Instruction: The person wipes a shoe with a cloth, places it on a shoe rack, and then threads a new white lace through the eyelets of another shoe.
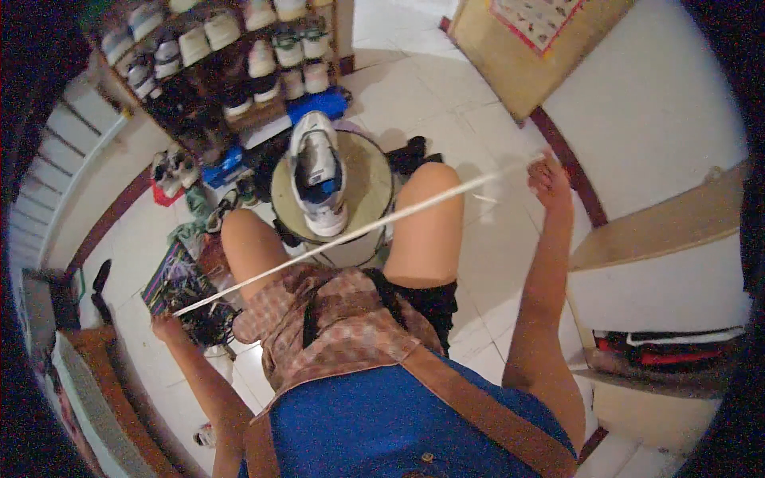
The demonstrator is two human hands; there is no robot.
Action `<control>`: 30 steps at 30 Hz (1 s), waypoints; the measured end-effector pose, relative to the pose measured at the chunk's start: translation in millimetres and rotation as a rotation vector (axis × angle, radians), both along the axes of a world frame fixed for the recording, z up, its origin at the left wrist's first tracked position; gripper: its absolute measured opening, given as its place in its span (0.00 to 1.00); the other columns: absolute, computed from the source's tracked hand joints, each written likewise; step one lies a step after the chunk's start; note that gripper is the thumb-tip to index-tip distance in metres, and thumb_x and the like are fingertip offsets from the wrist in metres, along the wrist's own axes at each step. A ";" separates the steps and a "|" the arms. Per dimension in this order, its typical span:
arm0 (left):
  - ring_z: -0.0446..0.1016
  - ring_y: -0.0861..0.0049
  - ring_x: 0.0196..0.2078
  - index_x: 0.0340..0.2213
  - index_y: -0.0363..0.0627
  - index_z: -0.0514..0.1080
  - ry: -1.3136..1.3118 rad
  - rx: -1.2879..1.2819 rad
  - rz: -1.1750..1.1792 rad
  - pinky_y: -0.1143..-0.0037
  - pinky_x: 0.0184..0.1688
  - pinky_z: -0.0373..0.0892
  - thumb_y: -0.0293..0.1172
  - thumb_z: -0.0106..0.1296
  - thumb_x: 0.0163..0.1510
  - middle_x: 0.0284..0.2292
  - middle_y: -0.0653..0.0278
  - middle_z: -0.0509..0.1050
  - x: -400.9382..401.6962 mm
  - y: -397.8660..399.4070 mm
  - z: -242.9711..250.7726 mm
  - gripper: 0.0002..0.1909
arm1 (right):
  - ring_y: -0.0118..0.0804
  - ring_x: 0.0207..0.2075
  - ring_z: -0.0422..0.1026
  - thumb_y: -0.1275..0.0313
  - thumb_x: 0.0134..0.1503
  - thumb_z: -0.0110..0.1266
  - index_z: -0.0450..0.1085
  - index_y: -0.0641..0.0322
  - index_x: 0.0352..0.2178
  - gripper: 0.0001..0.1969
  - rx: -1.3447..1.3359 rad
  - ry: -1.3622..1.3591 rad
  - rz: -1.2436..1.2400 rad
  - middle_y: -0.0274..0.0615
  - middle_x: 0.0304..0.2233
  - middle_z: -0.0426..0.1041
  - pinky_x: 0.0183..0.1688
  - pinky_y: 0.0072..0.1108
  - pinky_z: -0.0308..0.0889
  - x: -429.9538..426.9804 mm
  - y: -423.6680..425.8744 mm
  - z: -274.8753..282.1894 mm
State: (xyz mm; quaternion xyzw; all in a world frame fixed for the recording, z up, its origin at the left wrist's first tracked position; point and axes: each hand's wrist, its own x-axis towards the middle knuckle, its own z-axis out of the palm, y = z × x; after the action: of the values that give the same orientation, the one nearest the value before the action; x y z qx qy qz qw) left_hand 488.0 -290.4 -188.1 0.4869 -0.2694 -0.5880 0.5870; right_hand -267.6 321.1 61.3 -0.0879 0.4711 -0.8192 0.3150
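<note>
A long white shoelace (358, 231) is stretched straight across my lap, between my two hands. My left hand (167, 327) grips one end, low at the left. Far out to the right, my right hand (548, 174) is closed on the other end, slightly blurred. Beneath and beyond the lace, a white sneaker (326, 224) without visible laces rests on a round stool (370, 173), its toe pointing away from me. Its opening faces up and shows a dark blue lining. Neither hand touches the sneaker.
A rack of several shoes (221, 30) stands at the far left. Beside my left knee lies a bag of laces (200, 293), with more shoes (174, 170) on the floor beyond. A wooden door panel (526, 66) and a cabinet (657, 281) stand on the right.
</note>
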 end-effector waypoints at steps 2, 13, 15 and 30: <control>0.68 0.80 0.23 0.40 0.40 0.67 0.046 -0.037 0.054 0.81 0.22 0.62 0.31 0.41 0.51 0.19 0.67 0.69 -2.2 4.9 27.4 0.15 | 0.24 0.12 0.56 0.61 0.53 0.49 0.59 0.52 0.15 0.16 0.304 0.139 0.102 0.31 0.11 0.58 0.16 0.17 0.53 6.2 22.6 -8.9; 0.67 0.75 0.23 0.31 0.38 0.70 -1.002 -0.844 -0.480 0.75 0.28 0.64 0.36 0.45 0.50 0.22 0.61 0.71 -265.7 159.5 205.5 0.13 | 0.36 0.37 0.68 0.75 0.44 0.54 0.70 0.60 0.34 0.11 0.592 1.430 0.105 0.40 0.33 0.69 0.37 0.25 0.66 100.8 -157.5 27.7; 0.70 0.68 0.24 0.40 0.42 0.66 -1.376 -0.881 -0.779 0.70 0.26 0.66 0.33 0.52 0.46 0.23 0.56 0.72 -308.4 213.1 219.5 0.18 | 0.44 0.48 0.61 0.78 0.39 0.53 0.69 0.53 0.37 0.18 0.572 1.846 0.218 0.39 0.44 0.64 0.46 0.29 0.63 124.7 -213.2 25.0; 0.70 0.61 0.17 0.49 0.54 0.57 -1.267 -0.977 -0.812 0.67 0.18 0.66 0.34 0.53 0.44 0.18 0.55 0.71 -400.8 246.1 202.0 0.29 | 0.44 0.28 0.72 0.61 0.42 0.53 0.69 0.59 0.22 0.12 0.769 2.071 0.405 0.45 0.24 0.71 0.33 0.35 0.65 144.2 -315.3 -51.4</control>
State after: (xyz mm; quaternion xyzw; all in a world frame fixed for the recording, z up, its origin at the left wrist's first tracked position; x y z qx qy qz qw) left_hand 87.3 -44.3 13.8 0.2831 -0.9145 -0.1911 0.2168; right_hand -123.4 5.8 10.0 -0.6982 0.7044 -0.0848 -0.0951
